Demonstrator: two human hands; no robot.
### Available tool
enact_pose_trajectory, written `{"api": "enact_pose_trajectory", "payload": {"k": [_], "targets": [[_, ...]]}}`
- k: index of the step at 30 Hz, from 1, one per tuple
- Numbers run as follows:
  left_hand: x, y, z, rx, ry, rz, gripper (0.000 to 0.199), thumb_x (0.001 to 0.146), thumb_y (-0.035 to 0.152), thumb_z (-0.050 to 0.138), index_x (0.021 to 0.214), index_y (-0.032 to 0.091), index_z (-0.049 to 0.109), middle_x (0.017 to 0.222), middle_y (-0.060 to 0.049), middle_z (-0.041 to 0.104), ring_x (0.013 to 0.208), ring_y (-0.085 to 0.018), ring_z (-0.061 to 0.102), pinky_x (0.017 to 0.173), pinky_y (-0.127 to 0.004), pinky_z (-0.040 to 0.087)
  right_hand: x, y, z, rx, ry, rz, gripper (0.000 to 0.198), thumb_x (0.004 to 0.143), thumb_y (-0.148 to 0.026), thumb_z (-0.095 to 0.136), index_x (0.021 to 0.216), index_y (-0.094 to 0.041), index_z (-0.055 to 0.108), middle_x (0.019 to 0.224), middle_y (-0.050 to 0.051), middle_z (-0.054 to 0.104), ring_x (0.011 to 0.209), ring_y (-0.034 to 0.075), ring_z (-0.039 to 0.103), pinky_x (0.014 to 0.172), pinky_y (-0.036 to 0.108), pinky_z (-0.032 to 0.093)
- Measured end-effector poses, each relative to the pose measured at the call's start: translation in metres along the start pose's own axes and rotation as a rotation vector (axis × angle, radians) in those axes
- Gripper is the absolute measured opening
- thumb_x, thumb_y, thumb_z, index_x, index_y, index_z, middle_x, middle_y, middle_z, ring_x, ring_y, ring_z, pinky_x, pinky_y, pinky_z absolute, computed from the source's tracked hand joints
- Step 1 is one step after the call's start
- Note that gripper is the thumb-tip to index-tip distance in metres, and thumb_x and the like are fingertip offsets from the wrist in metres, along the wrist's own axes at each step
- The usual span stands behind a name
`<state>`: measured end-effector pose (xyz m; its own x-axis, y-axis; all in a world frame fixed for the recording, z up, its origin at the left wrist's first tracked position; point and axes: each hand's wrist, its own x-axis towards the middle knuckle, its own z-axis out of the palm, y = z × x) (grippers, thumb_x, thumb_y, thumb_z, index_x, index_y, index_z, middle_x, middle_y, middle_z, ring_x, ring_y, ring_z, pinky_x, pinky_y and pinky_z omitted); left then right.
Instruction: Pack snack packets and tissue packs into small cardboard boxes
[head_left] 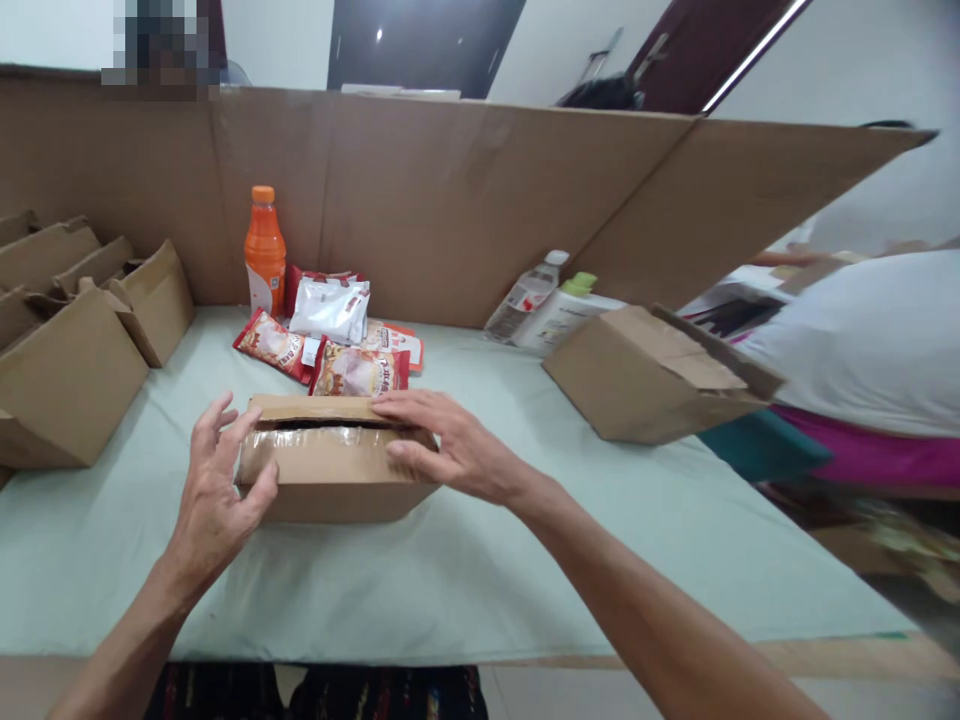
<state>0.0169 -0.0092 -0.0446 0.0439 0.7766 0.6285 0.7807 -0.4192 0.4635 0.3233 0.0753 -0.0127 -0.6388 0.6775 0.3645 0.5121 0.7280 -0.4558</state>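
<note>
My two hands are at a small cardboard box (322, 500) that sits in front of me on the pale green cloth (525, 590), toward the near side of the table. A dark gap runs lengthwise between its top flaps, and shiny clear tape lies along the edge of the near one. My left hand (225, 485) is spread wide at the box's left end, thumb by the near corner; I cannot tell how firmly it touches. My right hand (450, 445) lies over the right end of the top, fingers on the far flap and thumb on the near one; whether it grips or only rests there, I cannot tell. Just beyond the box lie a red-and-cream packet (360, 372), a second red packet (274, 345) and a white packet (330, 310), with an orange bottle (265, 250) upright behind them. Farther right, a clear bottle (521, 300) and a green-capped white bottle (559, 318) lean near a tilted carton (607, 385). Open cartons (71, 385) stand at my left.
</note>
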Motion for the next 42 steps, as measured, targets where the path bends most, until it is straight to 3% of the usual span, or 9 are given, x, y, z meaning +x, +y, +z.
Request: {"api": "enact_pose_trajectory", "payload": {"k": [7,12,18,21,25,29,36,40,42], "targets": [[0.006,-0.008,0.006,-0.036,-0.109,0.146,0.037,0.102,0.015,0.047,0.135,0.021,0.063,0.145,-0.013,0.061,0.143,-0.030,0.052,0.118,-0.051,0.049,-0.024,-0.004,0.006,-0.198,-0.116,-0.098,0.068,0.100,-0.060,0.058,0.158,-0.025,0.048,0.163,0.016,0.049,0.148,0.035,0.047,0.117,0.060,0.042],[0.004,-0.010,0.011,-0.010,-0.075,0.177,0.032,0.104,0.015,0.043,0.125,0.016,0.067,0.141,-0.015,0.063,0.142,-0.030,0.052,0.117,-0.050,0.049,-0.015,-0.005,0.005,-0.278,-0.192,-0.114,0.069,0.094,-0.059,0.067,0.151,-0.024,0.056,0.160,0.017,0.052,0.147,0.041,0.046,0.116,0.064,0.041],[0.005,-0.012,0.014,0.013,-0.063,0.168,0.033,0.105,0.018,0.041,0.121,0.015,0.070,0.138,-0.015,0.064,0.141,-0.031,0.052,0.115,-0.050,0.051,0.001,0.000,0.007,-0.256,-0.273,-0.135,0.078,0.081,-0.066,0.078,0.139,-0.016,0.061,0.169,0.023,0.036,0.158,0.045,0.026,0.122,0.068,0.030],[0.008,-0.015,0.014,0.023,-0.064,0.175,0.034,0.105,0.019,0.040,0.119,0.016,0.071,0.137,-0.014,0.066,0.140,-0.031,0.053,0.114,-0.050,0.052,0.013,0.000,0.003,-0.224,-0.332,-0.105,0.082,0.077,-0.068,0.080,0.139,-0.017,0.060,0.169,0.023,0.036,0.156,0.045,0.030,0.119,0.068,0.033],[0.010,-0.020,0.012,0.025,-0.049,0.180,0.034,0.104,0.021,0.041,0.119,0.018,0.071,0.136,-0.012,0.067,0.137,-0.031,0.056,0.114,-0.052,0.051,0.024,-0.008,-0.003,-0.248,-0.406,-0.073,0.097,0.076,-0.064,0.083,0.155,-0.020,0.049,0.171,0.023,0.033,0.152,0.044,0.038,0.117,0.066,0.035],[0.011,-0.022,0.010,-0.013,-0.017,0.177,0.032,0.105,0.025,0.044,0.122,0.021,0.070,0.140,-0.012,0.065,0.139,-0.032,0.056,0.116,-0.055,0.049,0.019,-0.021,-0.005,-0.301,-0.384,-0.063,0.091,0.081,-0.057,0.082,0.158,-0.023,0.049,0.171,0.021,0.034,0.152,0.043,0.038,0.115,0.064,0.035],[0.003,0.003,0.022,-0.077,-0.174,0.229,0.036,0.107,0.037,0.049,0.140,0.032,0.062,0.153,-0.007,0.056,0.142,-0.034,0.054,0.116,-0.055,0.051,-0.043,-0.037,-0.028,-0.325,-0.306,0.003,0.082,0.084,-0.048,0.080,0.157,-0.022,0.052,0.166,0.022,0.041,0.147,0.040,0.045,0.112,0.060,0.041],[-0.008,0.018,0.037,-0.090,-0.247,0.206,0.048,0.108,0.040,0.046,0.156,0.036,0.045,0.168,-0.008,0.039,0.147,-0.035,0.050,0.114,-0.056,0.052,-0.119,-0.023,-0.053,-0.341,-0.202,0.206,0.078,0.085,-0.044,0.077,0.157,-0.024,0.053,0.166,0.020,0.044,0.148,0.038,0.046,0.116,0.061,0.039],[-0.012,0.018,0.047,-0.099,-0.281,0.210,0.047,0.108,0.040,0.047,0.154,0.035,0.048,0.168,-0.009,0.040,0.148,-0.036,0.049,0.113,-0.058,0.053,-0.167,-0.005,-0.069,-0.385,-0.110,0.363,0.076,0.087,-0.047,0.074,0.157,-0.026,0.053,0.165,0.018,0.046,0.148,0.038,0.047,0.116,0.062,0.040]]}}
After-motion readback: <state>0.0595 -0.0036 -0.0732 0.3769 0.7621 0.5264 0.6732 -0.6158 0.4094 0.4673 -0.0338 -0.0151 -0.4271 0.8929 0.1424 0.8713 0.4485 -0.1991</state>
